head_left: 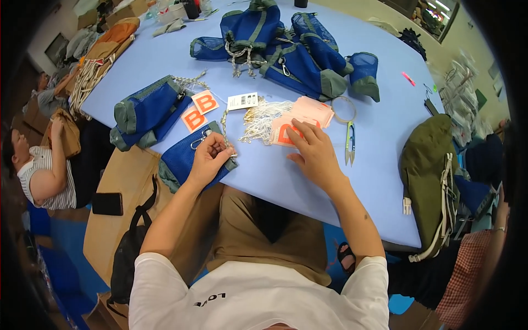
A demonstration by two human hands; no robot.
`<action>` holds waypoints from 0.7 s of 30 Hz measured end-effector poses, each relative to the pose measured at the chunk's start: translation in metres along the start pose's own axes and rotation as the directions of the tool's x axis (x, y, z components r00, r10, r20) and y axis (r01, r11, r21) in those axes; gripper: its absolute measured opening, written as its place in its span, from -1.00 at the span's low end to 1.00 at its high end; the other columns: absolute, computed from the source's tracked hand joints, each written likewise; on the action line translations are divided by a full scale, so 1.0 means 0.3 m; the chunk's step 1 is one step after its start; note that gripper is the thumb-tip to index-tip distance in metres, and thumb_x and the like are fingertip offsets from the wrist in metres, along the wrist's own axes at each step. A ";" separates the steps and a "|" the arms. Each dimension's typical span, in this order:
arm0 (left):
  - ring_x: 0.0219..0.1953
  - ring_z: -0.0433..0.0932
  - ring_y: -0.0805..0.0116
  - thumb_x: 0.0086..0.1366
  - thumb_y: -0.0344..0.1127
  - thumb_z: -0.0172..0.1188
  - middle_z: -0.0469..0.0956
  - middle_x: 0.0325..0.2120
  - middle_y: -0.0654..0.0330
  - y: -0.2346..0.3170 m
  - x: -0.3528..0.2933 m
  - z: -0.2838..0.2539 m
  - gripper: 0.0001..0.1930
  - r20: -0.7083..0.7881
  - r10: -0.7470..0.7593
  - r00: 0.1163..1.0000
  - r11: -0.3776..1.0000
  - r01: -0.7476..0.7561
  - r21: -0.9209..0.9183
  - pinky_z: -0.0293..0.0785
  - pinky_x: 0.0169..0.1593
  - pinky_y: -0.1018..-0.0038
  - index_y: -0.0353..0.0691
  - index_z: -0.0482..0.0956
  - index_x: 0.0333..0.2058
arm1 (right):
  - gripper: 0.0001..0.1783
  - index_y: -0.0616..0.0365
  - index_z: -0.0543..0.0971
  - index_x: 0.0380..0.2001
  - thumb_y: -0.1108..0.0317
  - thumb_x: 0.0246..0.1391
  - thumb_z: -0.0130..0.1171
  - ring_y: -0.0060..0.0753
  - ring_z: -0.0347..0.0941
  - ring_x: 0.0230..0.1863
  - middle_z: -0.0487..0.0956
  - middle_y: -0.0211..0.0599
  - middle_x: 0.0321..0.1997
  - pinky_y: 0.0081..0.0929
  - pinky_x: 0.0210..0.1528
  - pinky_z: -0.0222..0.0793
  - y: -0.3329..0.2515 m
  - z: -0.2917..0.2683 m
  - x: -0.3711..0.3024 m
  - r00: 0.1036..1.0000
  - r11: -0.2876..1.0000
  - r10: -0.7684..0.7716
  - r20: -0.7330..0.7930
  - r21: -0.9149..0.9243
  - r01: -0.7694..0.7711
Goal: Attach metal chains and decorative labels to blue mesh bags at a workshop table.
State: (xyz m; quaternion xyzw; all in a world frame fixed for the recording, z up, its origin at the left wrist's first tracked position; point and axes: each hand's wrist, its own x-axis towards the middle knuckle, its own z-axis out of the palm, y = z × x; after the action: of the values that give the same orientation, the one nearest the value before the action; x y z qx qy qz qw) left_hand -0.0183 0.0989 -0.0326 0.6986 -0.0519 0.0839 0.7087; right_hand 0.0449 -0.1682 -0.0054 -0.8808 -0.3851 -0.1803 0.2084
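With its fingers pinched together, my left hand [210, 158] holds the patterned drawstring cord of a small blue mesh bag [183, 155] at the table's near edge. A small silvery piece shows at the fingertips. The bag has grey-green trim and a metal carabiner [196, 144]. My right hand [315, 153] lies palm down, fingers stretched out, over a stack of pale pink cards [313, 107] with orange print. Beside the cards is a bunch of white string loops [263, 121] with gold-coloured pins. A white label tag [242, 101] lies just beyond them.
Another blue bag [146, 110] lies left, near two orange-printed cards [200, 110]. Several blue mesh bags [297, 60] are piled at the far side. Thread snips [350, 144] and a tape roll [344, 109] lie right, before an olive bag [429, 170]. A person [49, 170] sits at left.
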 end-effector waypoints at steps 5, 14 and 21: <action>-0.41 0.38 0.69 0.17 -0.50 0.14 0.37 -0.49 0.38 0.005 0.002 0.006 -0.86 0.005 -0.002 1.000 1.000 0.002 -0.007 0.31 -0.30 0.74 -0.22 0.33 -0.39 | -0.43 0.10 0.42 -0.01 0.22 -0.16 0.26 -0.11 0.21 0.17 0.33 -0.28 0.16 0.06 0.25 -0.04 -0.021 0.002 -0.030 0.995 0.986 -0.047 0.091 -0.154 0.061; -0.41 0.38 0.70 0.15 -0.52 0.15 0.39 -0.49 0.38 -0.002 0.006 0.004 -0.86 0.010 -0.003 1.000 1.000 0.003 -0.023 0.30 -0.31 0.74 -0.23 0.34 -0.39 | -0.54 0.12 0.45 -0.10 0.22 -0.11 0.24 -0.14 0.23 0.17 0.45 -0.25 0.03 0.14 0.27 -0.11 -0.030 0.004 -0.028 0.998 0.998 0.026 0.056 -0.054 -0.023; -0.43 0.36 0.71 0.14 -0.52 0.16 0.38 -0.51 0.39 0.006 0.006 0.007 -0.86 0.018 0.010 1.000 1.000 -0.009 -0.017 0.29 -0.32 0.74 -0.23 0.35 -0.40 | -0.36 0.11 0.36 0.07 0.09 -0.08 0.22 -0.11 0.18 0.22 0.39 -0.19 0.10 0.10 0.28 -0.11 -0.071 -0.064 -0.035 0.952 0.997 0.028 0.305 -0.081 -0.003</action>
State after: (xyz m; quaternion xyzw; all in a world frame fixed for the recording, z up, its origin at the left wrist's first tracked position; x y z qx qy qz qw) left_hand -0.0168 0.0969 -0.0305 0.6930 -0.0625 0.0804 0.7137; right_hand 0.0192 -0.1711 0.0108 -0.9087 -0.3982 -0.0554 0.1124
